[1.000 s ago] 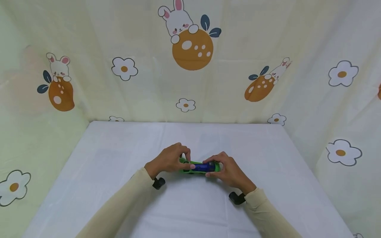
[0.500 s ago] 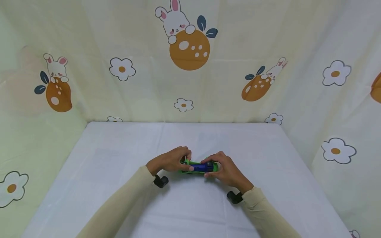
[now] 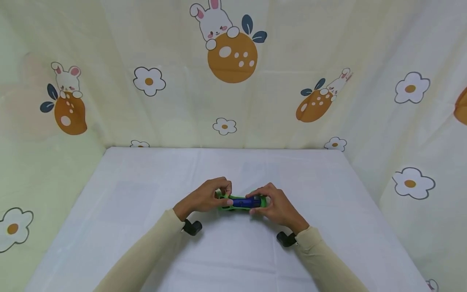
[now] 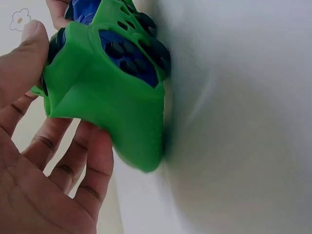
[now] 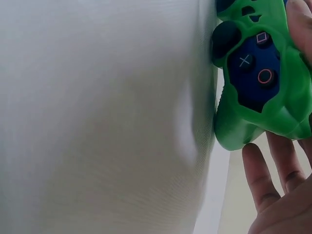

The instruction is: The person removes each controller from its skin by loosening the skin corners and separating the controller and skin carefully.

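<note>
Currently gripping a blue game controller [image 3: 240, 202] in a green cover [image 4: 107, 97] from both ends, near the middle of a white-covered table [image 3: 164, 170]. Pinching one end in the left hand [image 3: 204, 196], with thumb on one side and bent fingers on the other; clasping the other end likewise in the right hand [image 3: 280, 207]. Revealing square, cross and circle buttons [image 5: 264, 76] in the right wrist view. Wearing beige sleeves [image 3: 146, 251] and black wrist cameras [image 3: 193, 228]; facing a pale curtain [image 3: 182, 109] printed with rabbits, orange fruit and flowers.
</note>
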A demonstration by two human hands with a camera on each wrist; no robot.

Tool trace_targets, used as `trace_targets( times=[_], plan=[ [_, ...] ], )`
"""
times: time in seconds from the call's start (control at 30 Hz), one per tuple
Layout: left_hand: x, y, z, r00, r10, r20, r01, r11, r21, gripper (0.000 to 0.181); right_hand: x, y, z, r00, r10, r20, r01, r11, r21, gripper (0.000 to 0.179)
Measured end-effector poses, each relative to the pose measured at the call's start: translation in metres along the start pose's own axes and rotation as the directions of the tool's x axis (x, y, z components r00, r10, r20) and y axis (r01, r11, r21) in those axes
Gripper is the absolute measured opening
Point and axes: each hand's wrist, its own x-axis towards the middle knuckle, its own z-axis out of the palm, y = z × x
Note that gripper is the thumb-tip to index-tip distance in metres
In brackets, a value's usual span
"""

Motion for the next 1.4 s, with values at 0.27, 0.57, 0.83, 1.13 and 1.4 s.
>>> trace_targets(
  times=[0.27, 0.57, 0.83, 1.13, 1.4],
  plan=[
    [-0.012, -0.005, 0.000, 0.997, -0.036, -0.065, 0.037, 0.999, 0.024, 0.031, 0.000, 0.000, 0.006, 0.998, -0.004, -0.063, 0.006, 0.999, 0.032, 0.043],
    [-0.022, 0.000, 0.011, 0.984, -0.028, -0.174, 0.047, 0.994, 0.102, 0.032, 0.002, -0.004, 0.008, 0.997, 0.017, -0.082, -0.013, 0.999, 0.041, 0.042],
    [-0.027, -0.001, 0.016, 0.970, 0.019, -0.241, 0.010, 0.993, 0.119, 0.032, 0.003, -0.002, 0.010, 0.995, 0.039, -0.090, -0.035, 0.998, 0.046, 0.042],
    [-0.032, -0.001, 0.015, 0.965, 0.105, -0.239, -0.009, 0.929, 0.370, 0.033, 0.003, -0.003, 0.009, 0.995, 0.048, -0.091, -0.045, 0.998, 0.036, 0.042],
    [-0.038, 0.004, 0.014, 0.954, 0.233, -0.188, -0.062, 0.770, 0.635, 0.030, 0.003, -0.004, 0.008, 0.994, 0.067, -0.083, -0.064, 0.997, 0.030, 0.043]
  ],
)
